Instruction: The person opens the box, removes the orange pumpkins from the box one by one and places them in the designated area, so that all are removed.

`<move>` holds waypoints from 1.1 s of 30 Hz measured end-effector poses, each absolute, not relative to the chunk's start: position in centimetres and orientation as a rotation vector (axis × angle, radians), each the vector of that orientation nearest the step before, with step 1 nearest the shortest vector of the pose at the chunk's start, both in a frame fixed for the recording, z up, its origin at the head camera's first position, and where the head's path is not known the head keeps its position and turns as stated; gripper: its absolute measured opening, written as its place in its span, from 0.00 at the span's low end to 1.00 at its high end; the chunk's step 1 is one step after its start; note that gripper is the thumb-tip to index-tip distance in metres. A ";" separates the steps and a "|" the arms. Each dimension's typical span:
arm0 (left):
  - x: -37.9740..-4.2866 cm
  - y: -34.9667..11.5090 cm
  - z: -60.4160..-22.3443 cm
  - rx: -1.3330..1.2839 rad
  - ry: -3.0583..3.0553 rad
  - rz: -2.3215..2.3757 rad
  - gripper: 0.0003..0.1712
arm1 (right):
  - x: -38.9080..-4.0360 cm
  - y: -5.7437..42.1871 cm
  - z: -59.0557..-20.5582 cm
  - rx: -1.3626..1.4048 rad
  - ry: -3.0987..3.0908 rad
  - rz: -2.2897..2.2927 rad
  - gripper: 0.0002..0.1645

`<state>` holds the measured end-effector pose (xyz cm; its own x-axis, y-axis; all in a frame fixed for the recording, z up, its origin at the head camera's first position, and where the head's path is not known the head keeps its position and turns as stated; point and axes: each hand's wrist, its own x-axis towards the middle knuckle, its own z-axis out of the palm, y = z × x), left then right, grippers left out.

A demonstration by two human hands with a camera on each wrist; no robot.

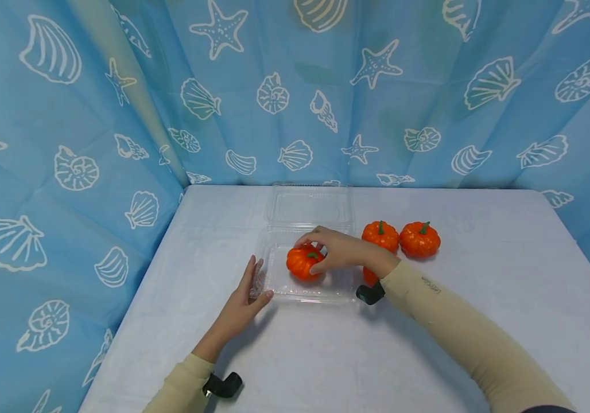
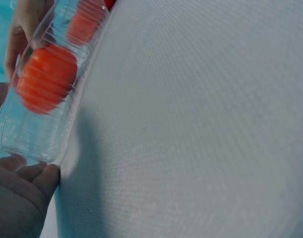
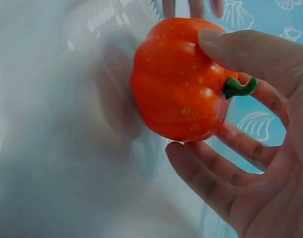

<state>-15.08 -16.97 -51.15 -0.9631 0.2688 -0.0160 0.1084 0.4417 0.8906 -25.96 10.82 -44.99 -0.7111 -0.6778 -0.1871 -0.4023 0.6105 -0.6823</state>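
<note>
A clear plastic clamshell container [image 1: 286, 291] lies with its lid [image 1: 310, 206] folded back toward the curtain. Inside its base is a small orange pumpkin [image 1: 301, 265] with a green stem. My right hand [image 1: 338, 249] holds this pumpkin [image 3: 178, 84] from its right side, thumb and fingers around it. At the container's near left corner, my left hand [image 1: 240, 304] rests against the plastic, fingers extended along the left wall and thumb by the near edge. In the left wrist view, the left hand's fingers [image 2: 45, 183] touch the container's end.
Two more orange pumpkins, one nearer [image 1: 380, 234] and one farther right [image 1: 420, 240], stand right of the container. Another pumpkin [image 1: 369, 276] is mostly hidden under my right wrist. A blue shell-patterned curtain [image 1: 274, 132] hangs behind the white table [image 1: 481, 275].
</note>
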 end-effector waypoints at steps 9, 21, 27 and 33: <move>-15.0 -16.9 -51.0 0.331 2.539 1.537 0.53 | -25.7 11.5 -45.4 -0.844 2.442 -0.880 0.35; -15.2 -17.0 -51.2 0.326 2.525 1.550 0.52 | -25.7 11.5 -46.2 -0.894 2.458 -0.879 0.26; -15.2 -16.9 -51.2 0.319 2.543 1.527 0.53 | -25.5 11.9 -46.1 -0.916 2.420 -0.919 0.28; -15.1 -16.9 -51.1 0.316 2.546 1.533 0.53 | -25.3 12.5 -46.1 -0.880 2.419 -0.951 0.28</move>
